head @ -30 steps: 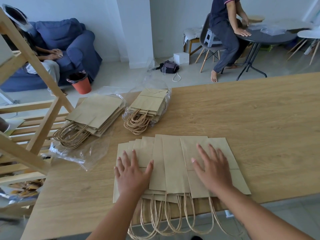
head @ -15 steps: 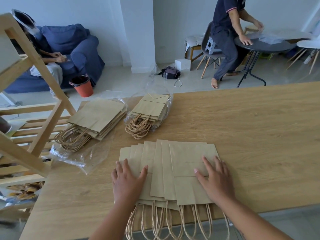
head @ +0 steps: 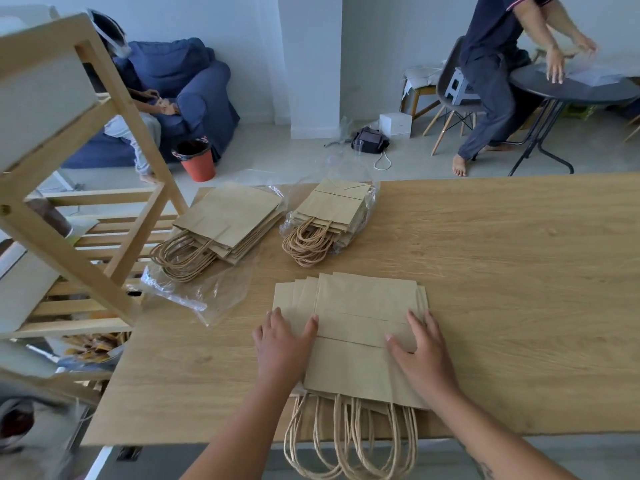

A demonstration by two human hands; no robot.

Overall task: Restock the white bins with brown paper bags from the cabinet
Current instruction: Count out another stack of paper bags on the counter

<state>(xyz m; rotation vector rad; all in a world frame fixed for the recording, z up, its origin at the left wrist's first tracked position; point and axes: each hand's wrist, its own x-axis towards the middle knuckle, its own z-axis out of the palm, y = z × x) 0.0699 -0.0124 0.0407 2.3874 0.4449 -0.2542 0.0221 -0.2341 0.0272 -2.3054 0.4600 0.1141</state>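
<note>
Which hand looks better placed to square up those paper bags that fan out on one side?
Probably the left hand. The bags fan out only toward its side, and it lies flat on those offset edges, so it could push them in. The right hand rests on the top bag, fit to steady it.

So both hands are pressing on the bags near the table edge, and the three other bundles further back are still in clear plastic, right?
Nearly. The head view shows two other bundles, not three: the left bundle and the right bundle, both in clear plastic. The rest holds: the left hand and right hand press on the near stack of bags at the table edge.
</note>
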